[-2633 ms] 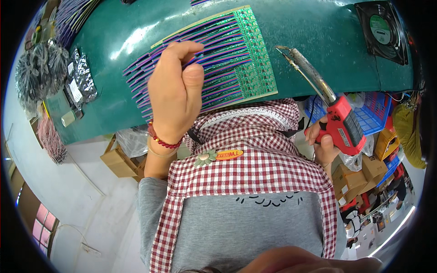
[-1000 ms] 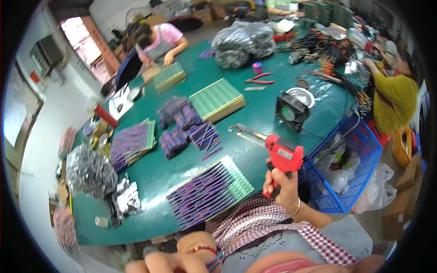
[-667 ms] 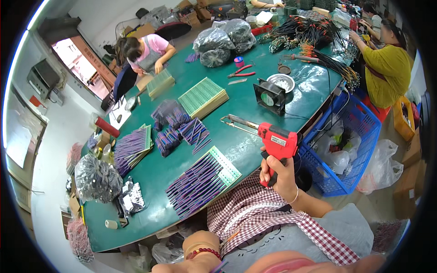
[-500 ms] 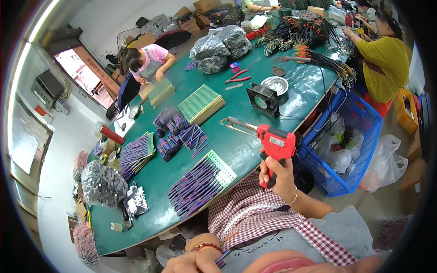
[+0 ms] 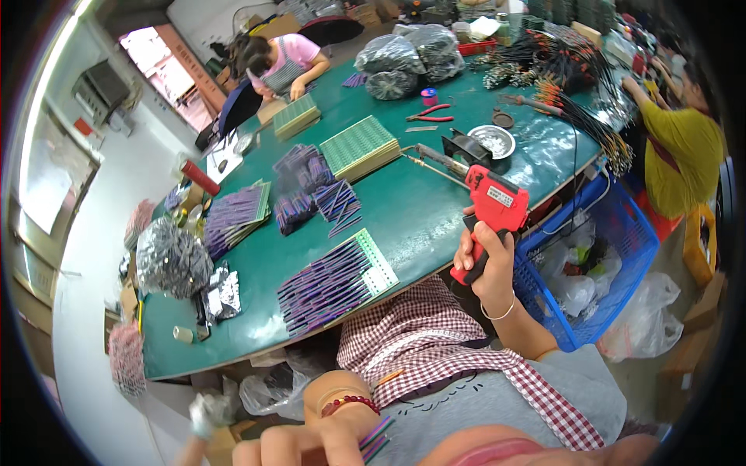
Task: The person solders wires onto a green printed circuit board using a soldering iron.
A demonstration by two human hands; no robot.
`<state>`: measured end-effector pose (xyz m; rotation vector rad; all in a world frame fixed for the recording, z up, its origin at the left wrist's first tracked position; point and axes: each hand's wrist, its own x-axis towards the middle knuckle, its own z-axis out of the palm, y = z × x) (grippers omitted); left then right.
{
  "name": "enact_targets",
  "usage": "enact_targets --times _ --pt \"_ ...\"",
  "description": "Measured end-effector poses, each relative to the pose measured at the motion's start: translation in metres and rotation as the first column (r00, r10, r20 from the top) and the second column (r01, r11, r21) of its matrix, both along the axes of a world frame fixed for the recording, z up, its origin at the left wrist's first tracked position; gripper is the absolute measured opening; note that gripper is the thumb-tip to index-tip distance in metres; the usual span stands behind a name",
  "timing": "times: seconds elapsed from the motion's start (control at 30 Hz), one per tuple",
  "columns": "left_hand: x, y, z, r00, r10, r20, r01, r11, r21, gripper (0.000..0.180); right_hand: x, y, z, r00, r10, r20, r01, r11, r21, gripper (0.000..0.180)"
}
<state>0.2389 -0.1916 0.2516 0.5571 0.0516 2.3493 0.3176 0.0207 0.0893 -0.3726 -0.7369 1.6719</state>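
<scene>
My right hand [image 5: 488, 260] is closed around the grip of a red and black soldering gun [image 5: 497, 200]. Its thin tip reaches left over the table, near a stack of green circuit boards [image 5: 361, 147]. At the lower edge, close to my body, my left hand [image 5: 311, 443] has bent fingers around a few thin purple and green wires [image 5: 375, 440]; its fingertips are partly out of the picture. On the table's near edge lies a pale green board [image 5: 377, 268] covered with rows of purple wires [image 5: 322, 287].
Bundles of purple wire [image 5: 299, 210] lie mid-table. A small fan [image 5: 466, 145] and metal bowl [image 5: 495, 141] stand beyond the gun. Black-bagged bundles [image 5: 172, 252] sit left. A blue crate [image 5: 594, 291] is beside me. Co-workers [image 5: 284, 66] sit across and at right.
My view has shifted, so the table sits higher and more tilted. The soldering gun stays in my right hand, and my left hand still has the wires, now lower in view.
</scene>
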Motion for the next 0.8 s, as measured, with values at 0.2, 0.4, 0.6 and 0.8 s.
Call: enact_targets --times 0.2,0.4,0.6,0.8 --pt "-0.059 0.04 -0.079 0.529 0.676 -0.513 0.224 0.472 0.853 0.042 -0.021 0.001 0.005 0.998 0.058 -0.008 -0.058 0.997 0.046 0.031" --pt "-0.066 0.031 -0.088 0.468 0.749 -0.469 0.115 0.474 0.873 0.027 -0.034 -0.002 -0.017 1.0 0.012 -0.014 -0.012 1.0 0.002 0.03" --pt "-0.119 0.015 -0.087 0.416 0.828 -0.375 0.018 0.405 0.914 0.013 -0.036 -0.004 -0.046 0.997 -0.076 0.019 0.077 0.997 -0.029 0.03" --pt "-0.077 0.013 -0.146 0.444 0.847 -0.292 -0.074 0.359 0.93 0.007 -0.044 -0.006 -0.054 0.992 -0.05 0.113 0.052 0.998 -0.023 0.031"
